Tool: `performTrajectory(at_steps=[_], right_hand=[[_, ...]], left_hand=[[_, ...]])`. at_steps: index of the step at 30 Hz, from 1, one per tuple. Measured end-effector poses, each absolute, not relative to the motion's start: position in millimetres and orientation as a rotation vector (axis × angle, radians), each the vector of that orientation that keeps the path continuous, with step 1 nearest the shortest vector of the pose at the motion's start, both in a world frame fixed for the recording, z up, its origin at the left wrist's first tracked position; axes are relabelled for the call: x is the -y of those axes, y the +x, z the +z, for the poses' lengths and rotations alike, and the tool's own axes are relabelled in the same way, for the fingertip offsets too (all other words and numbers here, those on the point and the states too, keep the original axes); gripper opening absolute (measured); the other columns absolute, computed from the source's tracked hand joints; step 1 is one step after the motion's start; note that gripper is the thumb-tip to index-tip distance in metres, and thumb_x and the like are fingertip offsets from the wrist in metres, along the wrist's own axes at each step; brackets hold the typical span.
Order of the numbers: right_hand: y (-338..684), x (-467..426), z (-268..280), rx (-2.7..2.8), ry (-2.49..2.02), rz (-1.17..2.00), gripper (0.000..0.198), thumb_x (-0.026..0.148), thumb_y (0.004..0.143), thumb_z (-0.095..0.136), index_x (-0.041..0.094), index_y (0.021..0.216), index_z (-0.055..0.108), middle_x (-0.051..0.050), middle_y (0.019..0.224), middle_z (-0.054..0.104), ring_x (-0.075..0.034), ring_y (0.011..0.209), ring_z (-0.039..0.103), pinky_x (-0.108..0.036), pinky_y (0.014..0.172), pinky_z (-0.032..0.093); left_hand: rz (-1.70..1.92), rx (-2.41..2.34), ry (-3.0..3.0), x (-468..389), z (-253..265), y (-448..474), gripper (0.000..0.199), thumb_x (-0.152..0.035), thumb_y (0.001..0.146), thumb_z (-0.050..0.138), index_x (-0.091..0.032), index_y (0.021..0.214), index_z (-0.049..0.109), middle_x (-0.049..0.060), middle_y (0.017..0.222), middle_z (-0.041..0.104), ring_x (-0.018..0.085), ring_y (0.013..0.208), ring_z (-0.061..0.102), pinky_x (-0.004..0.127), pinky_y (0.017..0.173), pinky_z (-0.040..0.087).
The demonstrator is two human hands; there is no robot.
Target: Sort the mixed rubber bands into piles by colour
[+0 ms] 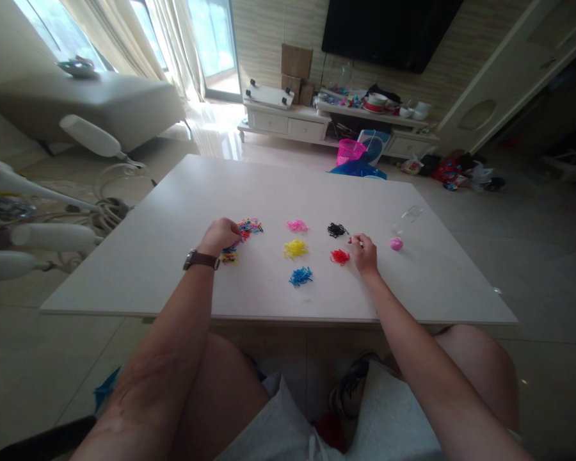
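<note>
My left hand (219, 235), with a brown-strapped watch on the wrist, bends over a mixed pile of small coloured rubber bands (250, 227). Its fingers are curled at the pile's edge, and what they pinch is hidden. To the right lie sorted piles: pink bands (297, 226), yellow bands (295, 249), blue bands (301, 276), black bands (336, 230) and red bands (340, 257). Just right of the black and red piles is my right hand (364, 253). Its fingers are closed in a pinch; anything in them is too small to name.
The piles rest on a white table (259, 186). Toward its right side lie a round pink object (396, 244) and a clear plastic container (408, 219). Lamp arms with white shades (52, 237) stand off the left edge. A pink basket (350, 152) is beyond the far edge.
</note>
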State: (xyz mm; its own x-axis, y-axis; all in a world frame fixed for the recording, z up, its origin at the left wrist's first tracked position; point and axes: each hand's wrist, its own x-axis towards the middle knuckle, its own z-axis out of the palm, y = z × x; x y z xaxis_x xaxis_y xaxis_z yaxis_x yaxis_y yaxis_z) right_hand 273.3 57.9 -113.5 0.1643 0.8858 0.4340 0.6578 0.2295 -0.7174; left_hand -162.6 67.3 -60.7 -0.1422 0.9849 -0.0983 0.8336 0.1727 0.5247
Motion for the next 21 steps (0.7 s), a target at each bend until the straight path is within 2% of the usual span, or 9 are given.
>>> performTrajectory(at_steps=[4,12,21], right_hand=[[274,-58,-115,1.567,-1.495,0.302,0.030,0.044,0.093,0.047,0.023,0.083,0.066,-0.004,0.085,0.070,-0.024,0.088,0.061,-0.034,0.074,0.045],[273,-58,-114,1.563,-1.485,0.307,0.029,0.042,0.093,0.049,0.023,0.082,0.067,-0.004,0.085,0.070,-0.023,0.088,0.061,-0.034,0.075,0.043],[273,-57,-113,1.566,-1.491,0.307,0.028,0.042,0.092,0.049,0.023,0.080,0.066,-0.004,0.084,0.070,-0.023,0.087,0.061,-0.034,0.075,0.044]], left_hand=[[0.603,-2.026,1.548,-66,-54,-163,0.012,-0.028,0.065,0.073,-0.019,0.073,0.074,0.004,0.059,0.067,0.019,0.060,0.061,0.026,0.058,0.047],[0.869,-1.890,1.382,-61,-50,-169,0.015,-0.028,0.067,0.073,-0.016,0.075,0.069,0.006,0.067,0.071,0.015,0.056,0.060,0.023,0.050,0.042],[1.040,-1.602,1.120,-58,-46,-161,0.024,-0.027,0.063,0.081,-0.014,0.073,0.064,0.006,0.065,0.069,0.018,0.064,0.070,0.028,0.065,0.055]])
